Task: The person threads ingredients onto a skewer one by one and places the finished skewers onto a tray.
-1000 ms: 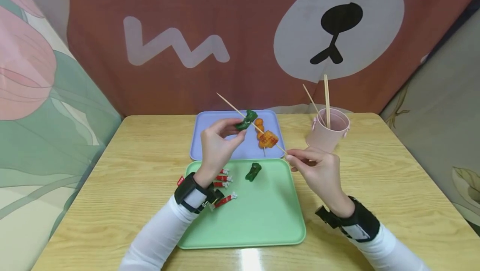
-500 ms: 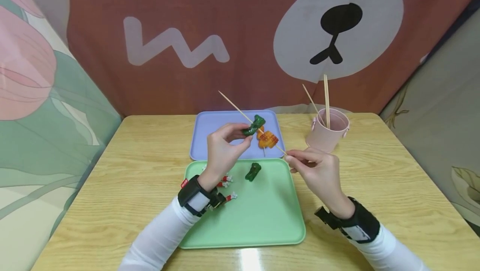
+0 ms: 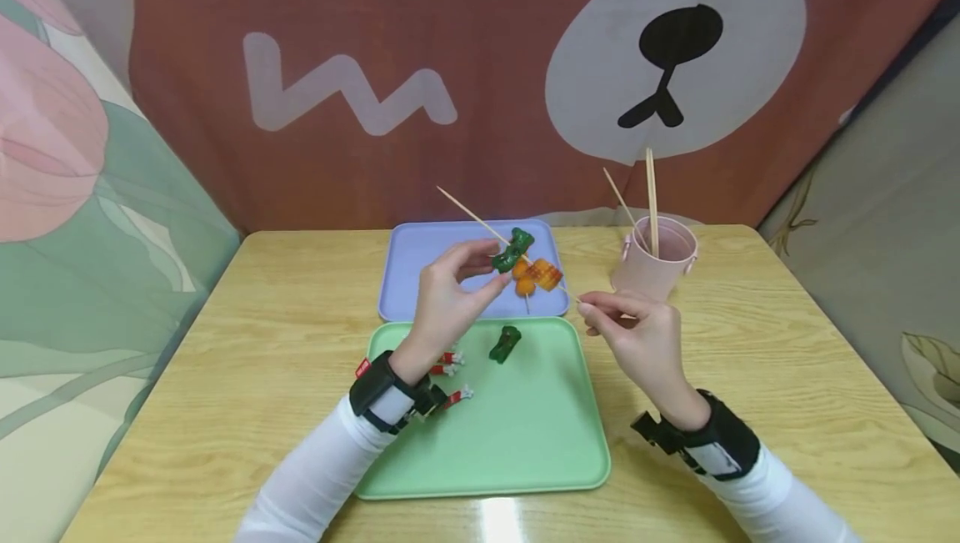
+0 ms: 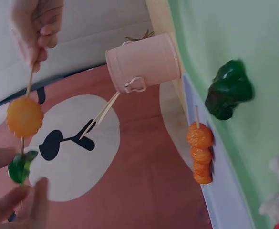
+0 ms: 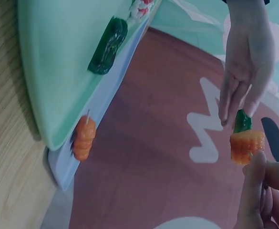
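My right hand [image 3: 633,330] pinches the lower end of a wooden skewer [image 3: 468,212], held slantwise above the trays. An orange corn-like piece [image 3: 545,274] is threaded just beyond those fingertips. Farther up the stick sits a glossy green pepper piece [image 3: 513,250]. At the pepper is my left hand [image 3: 457,284], its fingers spread around one end with a gap between thumb and index finger. The left wrist view shows these fingertips on either side of the pepper [image 4: 20,167]. The skewer's bare pointed end reaches past it toward the upper left in the head view.
On the green tray [image 3: 525,443] lie another green pepper piece [image 3: 506,344] and several red pieces with white ends [image 3: 457,398], partly hidden by the left wrist. A blue-purple tray [image 3: 408,268] behind holds an orange-ball skewer [image 3: 525,286]. A pink bucket [image 3: 651,272] with sticks stands right.
The green pepper piece has slid down the skewer toward the orange corn-like piece, with my left hand moving rightward alongside it. My left fingertips now stand wider apart. My right hand keeps its pinch.
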Action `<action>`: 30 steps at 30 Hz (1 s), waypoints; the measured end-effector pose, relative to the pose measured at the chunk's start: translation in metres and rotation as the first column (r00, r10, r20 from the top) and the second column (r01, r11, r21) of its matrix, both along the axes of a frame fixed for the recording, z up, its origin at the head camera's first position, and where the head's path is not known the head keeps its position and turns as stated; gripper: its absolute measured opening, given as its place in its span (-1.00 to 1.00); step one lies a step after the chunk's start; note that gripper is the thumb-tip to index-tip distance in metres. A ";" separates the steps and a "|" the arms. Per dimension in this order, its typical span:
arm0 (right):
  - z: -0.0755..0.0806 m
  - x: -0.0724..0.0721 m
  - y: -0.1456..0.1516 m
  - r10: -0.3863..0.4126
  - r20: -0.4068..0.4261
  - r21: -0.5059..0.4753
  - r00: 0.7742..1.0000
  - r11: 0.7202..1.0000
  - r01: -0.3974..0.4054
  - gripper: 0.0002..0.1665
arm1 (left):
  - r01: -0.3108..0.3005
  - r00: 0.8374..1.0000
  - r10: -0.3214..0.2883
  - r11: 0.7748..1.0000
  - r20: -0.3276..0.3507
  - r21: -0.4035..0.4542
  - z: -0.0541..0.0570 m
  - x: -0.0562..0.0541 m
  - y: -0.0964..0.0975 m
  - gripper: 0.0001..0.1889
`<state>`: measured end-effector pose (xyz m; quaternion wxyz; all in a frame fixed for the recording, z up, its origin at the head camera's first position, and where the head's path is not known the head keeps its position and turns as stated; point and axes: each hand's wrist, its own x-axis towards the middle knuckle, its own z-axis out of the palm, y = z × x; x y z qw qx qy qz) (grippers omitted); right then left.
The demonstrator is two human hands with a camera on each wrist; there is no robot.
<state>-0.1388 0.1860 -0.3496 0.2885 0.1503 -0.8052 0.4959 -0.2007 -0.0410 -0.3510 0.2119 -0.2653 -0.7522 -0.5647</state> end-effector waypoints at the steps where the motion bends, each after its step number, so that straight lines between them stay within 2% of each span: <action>1: -0.004 -0.003 0.003 -0.008 -0.001 -0.004 1.000 1.000 0.008 -0.88 | -0.009 1.000 0.009 0.999 0.007 -0.031 0.000 -0.001 -0.002 -0.63; 4: -0.002 -0.003 0.010 -0.042 0.005 0.015 0.999 0.999 0.042 -0.89 | -0.046 0.997 0.056 0.985 0.051 -0.169 0.002 -0.002 -0.006 -0.62; 7: 0.008 0.003 0.012 -0.078 0.010 0.052 0.997 0.996 0.077 -0.90 | -0.038 0.991 0.078 0.947 0.111 -0.318 0.002 -0.003 -0.007 -0.62; 10: 0.013 0.008 0.016 -0.105 0.009 0.083 0.994 0.991 0.104 -0.90 | -0.006 0.980 0.094 0.892 0.173 -0.452 -0.003 -0.005 -0.005 -0.58; 13: 0.011 0.010 0.022 -0.135 0.004 0.088 0.991 0.987 0.134 -0.90 | 0.037 0.970 0.106 0.827 0.220 -0.561 -0.010 -0.008 -0.003 -0.55; 19: 0.002 0.010 0.036 -0.195 -0.001 0.091 0.981 0.977 0.194 -0.91 | 0.148 0.951 0.087 0.714 0.298 -0.684 -0.023 -0.010 0.002 -0.56; 23: -0.013 0.003 0.050 -0.226 -0.006 0.103 0.974 0.969 0.226 -0.91 | 0.189 0.944 0.096 0.624 0.315 -0.758 -0.026 -0.007 0.007 -0.64; 26: -0.024 -0.003 0.059 -0.244 0.003 0.116 0.970 0.963 0.242 -0.90 | 0.195 0.942 0.130 0.537 0.308 -0.821 -0.026 -0.004 0.011 -0.64; 30: -0.028 -0.006 0.062 -0.248 0.009 0.116 0.969 0.962 0.246 -0.90 | 0.209 0.936 0.179 0.412 0.303 -0.887 -0.026 0.000 0.017 -0.54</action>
